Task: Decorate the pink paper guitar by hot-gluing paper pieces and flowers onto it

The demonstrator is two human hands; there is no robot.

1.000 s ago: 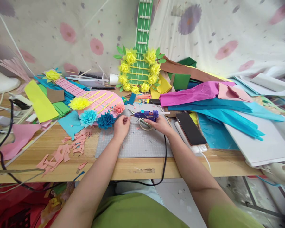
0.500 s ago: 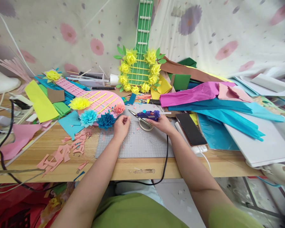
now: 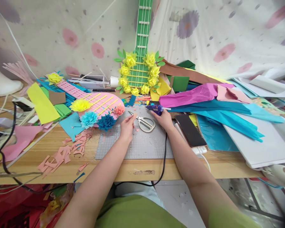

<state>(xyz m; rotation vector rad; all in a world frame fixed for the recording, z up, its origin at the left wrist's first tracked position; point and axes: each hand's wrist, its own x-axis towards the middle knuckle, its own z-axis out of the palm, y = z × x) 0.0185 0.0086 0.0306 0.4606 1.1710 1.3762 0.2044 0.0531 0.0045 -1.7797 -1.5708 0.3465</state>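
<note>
My right hand (image 3: 164, 120) is wrapped round a purple hot glue gun (image 3: 156, 109), whose nozzle points left and whose black cord hangs over the table edge. A pair of scissors (image 3: 146, 124) with pale handles lies on the grey cutting mat (image 3: 114, 148), between my hands. My left hand (image 3: 127, 129) is closed in a pinch over the scissors' blades; anything between its fingertips is hidden. Just left of it lies a pink paper guitar (image 3: 106, 100), with a dark blue flower (image 3: 106, 122), a light blue flower (image 3: 88, 118) and a coral flower (image 3: 119, 110) along its edge.
A green guitar (image 3: 139, 79) ringed with yellow flowers stands upright behind the mat. Pink paper scraps (image 3: 59, 155) lie at the left. Folded blue paper (image 3: 228, 117), magenta paper (image 3: 192, 93) and a phone (image 3: 191, 129) are on the right. Cables (image 3: 3, 161) run along the left edge.
My right hand has lifted the glue gun up and back from the scissors, uncovering their handles. My left hand has shifted right and now overlaps the scissors' blades.
</note>
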